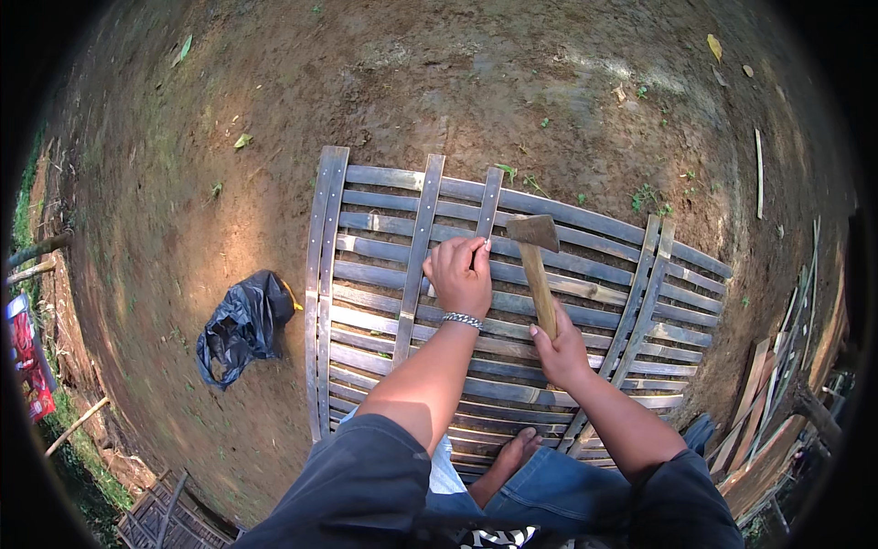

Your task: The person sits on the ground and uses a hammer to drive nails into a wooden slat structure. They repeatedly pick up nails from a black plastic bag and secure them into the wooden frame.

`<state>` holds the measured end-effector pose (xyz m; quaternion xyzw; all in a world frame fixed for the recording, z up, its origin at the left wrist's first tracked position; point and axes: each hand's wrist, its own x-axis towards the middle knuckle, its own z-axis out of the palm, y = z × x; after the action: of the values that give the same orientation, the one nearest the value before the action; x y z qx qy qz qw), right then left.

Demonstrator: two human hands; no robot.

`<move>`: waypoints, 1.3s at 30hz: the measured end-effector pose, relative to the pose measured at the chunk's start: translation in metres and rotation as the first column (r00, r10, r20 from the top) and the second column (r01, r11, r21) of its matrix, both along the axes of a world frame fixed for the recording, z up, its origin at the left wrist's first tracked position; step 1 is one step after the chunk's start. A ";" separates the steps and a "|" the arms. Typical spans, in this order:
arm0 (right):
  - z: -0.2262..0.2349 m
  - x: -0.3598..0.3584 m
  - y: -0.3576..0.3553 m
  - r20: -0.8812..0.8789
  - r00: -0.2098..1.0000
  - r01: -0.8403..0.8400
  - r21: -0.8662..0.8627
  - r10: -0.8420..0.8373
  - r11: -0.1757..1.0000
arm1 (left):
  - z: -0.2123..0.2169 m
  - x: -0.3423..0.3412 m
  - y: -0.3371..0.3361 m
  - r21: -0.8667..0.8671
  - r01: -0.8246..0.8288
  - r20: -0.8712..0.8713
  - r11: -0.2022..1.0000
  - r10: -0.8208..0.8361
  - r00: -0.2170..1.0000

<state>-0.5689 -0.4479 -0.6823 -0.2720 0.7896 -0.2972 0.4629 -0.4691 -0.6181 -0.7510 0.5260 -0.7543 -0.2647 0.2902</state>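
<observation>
Brown dirt ground (366,91) fills most of the frame, patched with sunlight. A slatted panel (594,293) lies across its centre, a crumpled black plastic bag (247,320) at centre left, a yellow leaf (714,48) at upper right and a pale stick (759,174) below that.

Grey-brown slats (585,290), tan axe handle (540,291), black bag (251,316), blue jeans (555,488)

The right grip (561,352) holds a hatchet (538,279) over a slatted panel (585,291)
</observation>
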 end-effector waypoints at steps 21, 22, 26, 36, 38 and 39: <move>0.006 0.015 0.005 -0.039 0.997 -0.071 0.061 0.073 0.996 | 0.001 -0.003 -0.002 -0.007 -0.037 -0.021 0.999 0.037 0.999; 0.006 0.015 0.004 -0.050 0.996 -0.071 0.049 0.073 0.996 | 0.001 -0.003 -0.002 -0.005 -0.037 -0.019 0.999 0.037 0.999; 0.012 0.010 -0.005 -0.084 0.989 -0.112 0.070 0.118 0.991 | 0.001 -0.002 -0.002 -0.011 -0.029 -0.007 1.000 0.029 1.000; 0.024 -0.012 -0.016 -0.314 0.905 -0.321 -0.061 0.287 0.945 | 0.002 -0.002 -0.003 -0.021 -0.024 -0.011 0.999 0.024 1.000; 0.027 -0.018 -0.022 -0.285 0.902 -0.333 0.023 0.326 0.943 | 0.003 -0.001 -0.003 0.000 -0.017 0.027 1.000 0.017 0.999; 0.033 -0.020 -0.026 -0.265 0.904 -0.328 0.072 0.335 0.942 | 0.003 -0.002 -0.003 0.001 -0.018 0.013 1.000 0.018 1.000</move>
<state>-0.5888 -0.4736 -0.6496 -0.4344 0.7918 -0.1637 0.3968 -0.4714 -0.6210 -0.7477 0.5347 -0.7513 -0.2592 0.2871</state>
